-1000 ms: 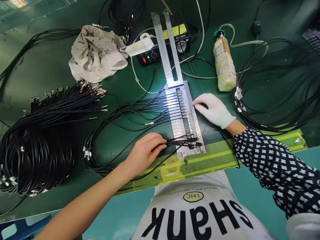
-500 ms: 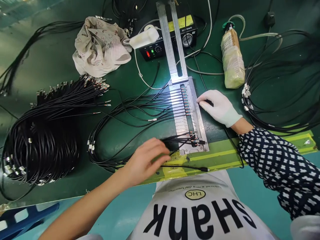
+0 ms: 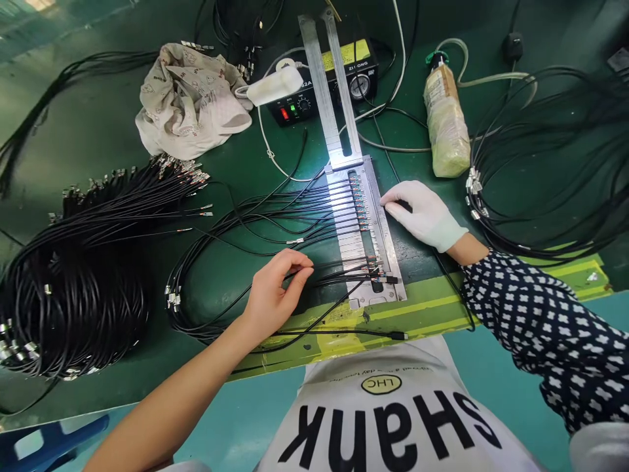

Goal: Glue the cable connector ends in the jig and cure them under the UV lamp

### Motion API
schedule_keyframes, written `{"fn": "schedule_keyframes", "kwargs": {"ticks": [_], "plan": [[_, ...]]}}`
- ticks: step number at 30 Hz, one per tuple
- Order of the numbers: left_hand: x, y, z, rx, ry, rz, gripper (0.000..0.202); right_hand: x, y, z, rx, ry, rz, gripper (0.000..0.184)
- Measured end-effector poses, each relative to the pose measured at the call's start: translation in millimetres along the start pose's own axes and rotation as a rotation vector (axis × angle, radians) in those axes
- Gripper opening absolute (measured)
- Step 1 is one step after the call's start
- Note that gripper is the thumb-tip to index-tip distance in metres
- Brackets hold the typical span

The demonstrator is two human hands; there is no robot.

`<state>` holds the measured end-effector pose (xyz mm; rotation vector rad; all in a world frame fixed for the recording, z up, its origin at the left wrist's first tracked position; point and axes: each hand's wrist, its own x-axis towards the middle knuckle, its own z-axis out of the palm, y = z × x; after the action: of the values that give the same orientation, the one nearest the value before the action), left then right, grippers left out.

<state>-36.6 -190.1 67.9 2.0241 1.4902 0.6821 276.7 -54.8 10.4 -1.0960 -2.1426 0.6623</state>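
A slotted metal fixture plate (image 3: pixel 386 246) lies on the green bench with several thin black cables (image 3: pixel 295 210) laid side by side in its slots. My bare left hand (image 3: pixel 272 295) pinches a few loose black cables just left of the plate's near end, fingers closed on them. My right hand (image 3: pixel 422 213), in a white glove, rests flat on the plate's right edge with its fingers pressed down and holds nothing.
A big coil of black cables (image 3: pixel 73 282) fills the left side, another bundle (image 3: pixel 545 164) the right. Behind the plate stand a black control box (image 3: pixel 322 92), a wrapped bottle (image 3: pixel 445 121) and a crumpled cloth (image 3: pixel 189 98). One loose cable (image 3: pixel 354 333) lies along the yellow-green front edge.
My left hand dropped toward the front edge, left one cable lying there, then came back up and pinched the cables near the plate. The right hand stayed put.
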Motion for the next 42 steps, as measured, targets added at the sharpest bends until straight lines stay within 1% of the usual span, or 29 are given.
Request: {"fn": "schedule_keyframes", "kwargs": {"ticks": [2,5,8,11,17,20,24,30,34,38,40,42], "plan": [[5,-6,6.6,0.114,-0.019,0.012,0.009,0,0,0,-0.001,0.000,-0.002,0.016],[13,-11,22.0,0.256,-0.102,0.097,0.013,-1,0,0,-0.002,0.001,-0.007,0.016],[20,-10,36.9,0.238,-0.135,0.156,0.022,-1,1,0,-0.007,0.004,-0.012,0.016],[26,-9,44.9,0.175,-0.124,0.162,0.022,-1,2,0,-0.014,0.003,-0.011,0.016],[42,-12,42.6,0.108,0.051,0.104,0.012,1,1,0,-0.007,-0.007,-0.010,0.016],[50,-13,42.8,0.119,0.083,0.118,0.008,1,1,0,-0.004,-0.004,-0.007,0.015],[57,-16,48.7,0.178,0.073,0.201,0.008,1,0,-1,-0.003,-0.002,-0.010,0.015],[63,-17,54.6,0.311,0.094,0.351,0.009,2,2,-1,-0.006,-0.002,-0.016,0.015],[65,-19,52.5,0.282,0.062,0.370,0.012,3,1,-1,-0.004,0.002,-0.021,0.015],[61,-24,50.6,0.236,0.007,0.430,0.025,3,1,-1,-0.006,0.003,-0.020,0.016],[55,-27,49.1,0.304,0.014,0.441,0.030,3,1,-2,-0.004,0.004,-0.020,0.016],[50,-28,46.3,0.420,0.023,0.413,0.035,4,1,-2,0.000,0.002,-0.019,0.016]]}}
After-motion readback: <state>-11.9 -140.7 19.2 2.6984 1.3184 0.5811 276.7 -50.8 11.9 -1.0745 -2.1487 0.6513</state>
